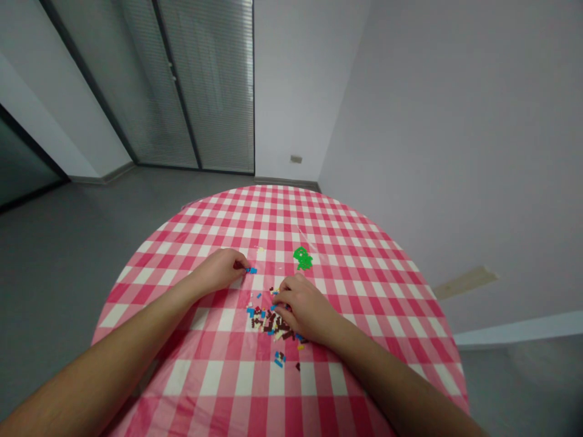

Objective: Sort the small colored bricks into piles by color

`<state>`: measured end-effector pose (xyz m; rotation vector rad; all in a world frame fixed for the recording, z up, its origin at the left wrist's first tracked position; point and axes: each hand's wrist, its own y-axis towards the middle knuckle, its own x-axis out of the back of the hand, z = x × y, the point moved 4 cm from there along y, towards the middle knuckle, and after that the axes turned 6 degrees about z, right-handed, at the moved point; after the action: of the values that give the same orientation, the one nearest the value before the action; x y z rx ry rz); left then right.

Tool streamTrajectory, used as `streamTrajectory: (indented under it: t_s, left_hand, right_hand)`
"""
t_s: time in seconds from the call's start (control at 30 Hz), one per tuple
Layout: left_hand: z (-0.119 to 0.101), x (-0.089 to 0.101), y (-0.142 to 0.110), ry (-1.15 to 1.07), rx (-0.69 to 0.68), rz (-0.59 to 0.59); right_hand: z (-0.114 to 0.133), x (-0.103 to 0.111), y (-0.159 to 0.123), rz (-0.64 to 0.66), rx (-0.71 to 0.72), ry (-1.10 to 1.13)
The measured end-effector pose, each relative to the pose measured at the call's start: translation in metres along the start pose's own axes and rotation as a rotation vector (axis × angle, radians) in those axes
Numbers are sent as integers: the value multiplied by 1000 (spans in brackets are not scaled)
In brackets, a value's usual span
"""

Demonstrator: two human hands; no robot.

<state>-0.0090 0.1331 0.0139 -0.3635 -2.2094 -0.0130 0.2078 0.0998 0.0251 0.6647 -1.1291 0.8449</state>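
Observation:
My left hand [223, 267] is at the left of the table's middle, with thumb and forefinger pinched on a blue building brick [252, 271] that lies close to the cloth. My right hand [306, 306] reaches over a loose pile of small building bricks [268, 323] in brown, blue, white and a few other colours. Its fingers are bent and apart from the thumb, with the tips among the pieces; part of the pile is hidden under this hand. Beyond the right hand lies a bunch of green pieces [302, 258].
A red-and-white checked cloth [218, 394] covers the round table. Small stray blue pieces [279, 359] and a brown piece [297, 366] lie nearer to me. A few pale pieces [260, 249] lie beyond my left hand. Walls and a glass partition [200, 91] stand behind.

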Motion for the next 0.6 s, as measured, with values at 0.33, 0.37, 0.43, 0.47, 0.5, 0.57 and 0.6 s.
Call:
streamTrajectory:
  t_s: [0.33,0.37,0.43,0.47,0.5,0.57,0.6]
  left_hand:
    - [-2,3,1,140,66,0]
    - [-3,3,0,153,67,5]
    - [-4,3,-1,158,56,17]
    - [-5,3,-1,151,44,22]
    - [-6,3,-2,139,27,26]
    - [-7,3,-2,99,-8,32]
    - [-8,3,-3,67,-21,34]
  right_hand:
    - [4,-3,1,-11,56,-110]
    - [4,-5,1,-13,62,-118]
    - [4,-7,1,-23,69,-151]
    - [4,-9,2,-31,74,-172]
    - [4,-10,2,-42,81,-191]
    - [4,-11,2,-61,101,-221]
    - [5,-12,2,-66,110,-234]
